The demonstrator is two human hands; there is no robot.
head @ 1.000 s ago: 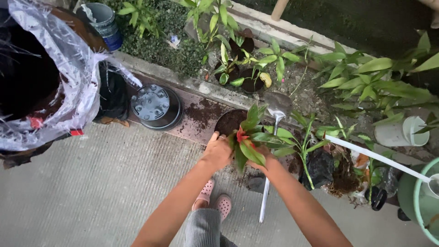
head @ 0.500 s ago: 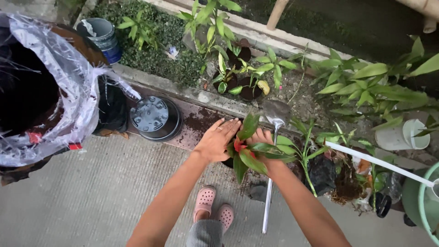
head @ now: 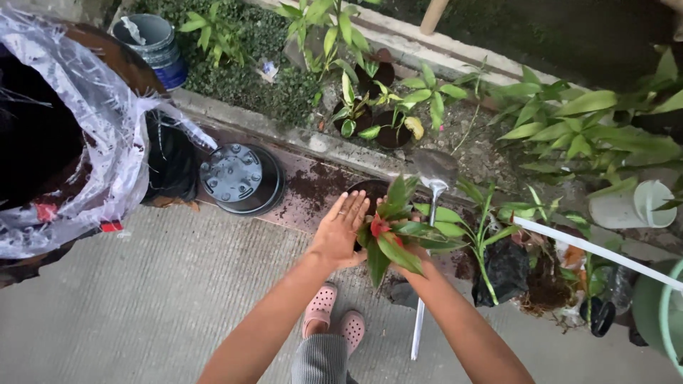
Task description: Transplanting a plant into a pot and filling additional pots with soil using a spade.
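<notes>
A small plant [head: 393,229] with green and red leaves stands in a black pot of dark soil [head: 369,189] on the brown tiled ledge. My left hand [head: 340,229] lies flat on the soil at the left of the plant, fingers spread. My right hand [head: 409,269] is mostly hidden under the leaves, at the plant's right side. I cannot see whether it grips the stem or the pot. A white-handled trowel [head: 429,213] lies just right of the pot, its blade toward the garden bed.
An upturned black pot [head: 238,176] sits left on the ledge. A plastic-lined sack of soil [head: 67,128] fills the far left. Loose seedlings with black root bags [head: 506,264], a white stick [head: 597,250], a green basin [head: 660,313] and a white cup [head: 633,205] lie right. My pink sandals [head: 334,316] stand below.
My left hand went from gripping the pot's near rim to lying flat and spread over the soil. The right hand stayed under the leaves.
</notes>
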